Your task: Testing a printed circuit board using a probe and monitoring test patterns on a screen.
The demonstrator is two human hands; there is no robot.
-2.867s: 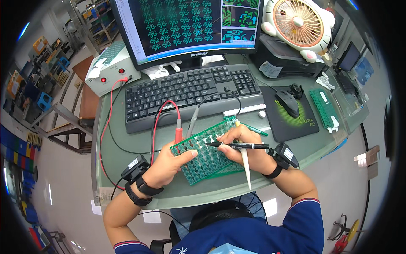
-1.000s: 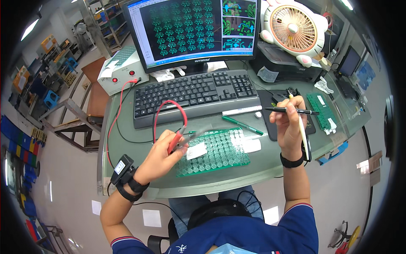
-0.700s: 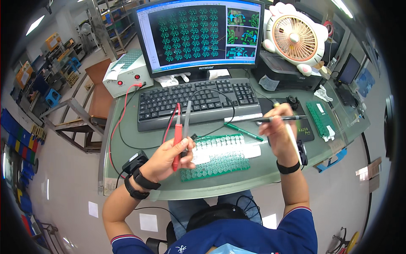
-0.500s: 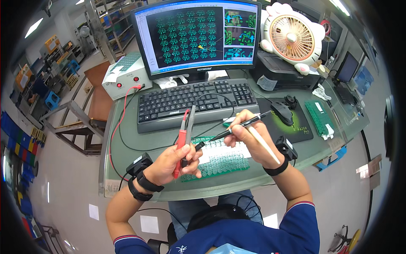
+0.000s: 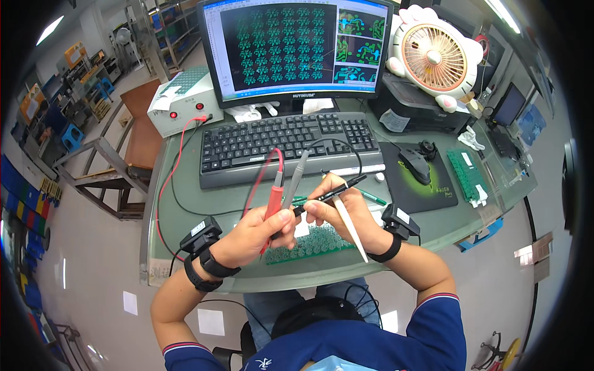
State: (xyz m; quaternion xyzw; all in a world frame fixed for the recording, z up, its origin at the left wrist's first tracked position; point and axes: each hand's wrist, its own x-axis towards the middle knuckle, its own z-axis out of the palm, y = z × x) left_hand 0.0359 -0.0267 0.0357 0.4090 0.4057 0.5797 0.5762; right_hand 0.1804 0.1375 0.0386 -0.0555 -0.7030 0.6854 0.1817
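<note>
at the left, a white metal box with red round terminals [image 5: 185, 119] stands on the desk, a thin red cable [image 5: 161, 204] plugged into it. nearer the middle, the left hand [image 5: 257, 235] is closed around a red plastic test probe [image 5: 275, 201] and a slim grey test probe [image 5: 296, 178], both tilted upward. at its fingertips sits a short black plastic cap [image 5: 299, 211].

the change is here: a moment ago the tip of the slim black marker pen [image 5: 339, 190] was apart from the cap; now the two meet in one line, which suggests the pen is being capped. whether it is fully seated, i cannot tell.

below both hands, the green circuit board panel [image 5: 318, 242], held up earlier, lies on the desk, partly hidden. that looks like a pause in marking it.

the right hand [image 5: 346, 213] is shut on the pen, also keeping a tapered off-white stick [image 5: 351, 229] pointing down toward the desk edge. just beyond it lies a slim green pen [image 5: 374, 198].
</note>
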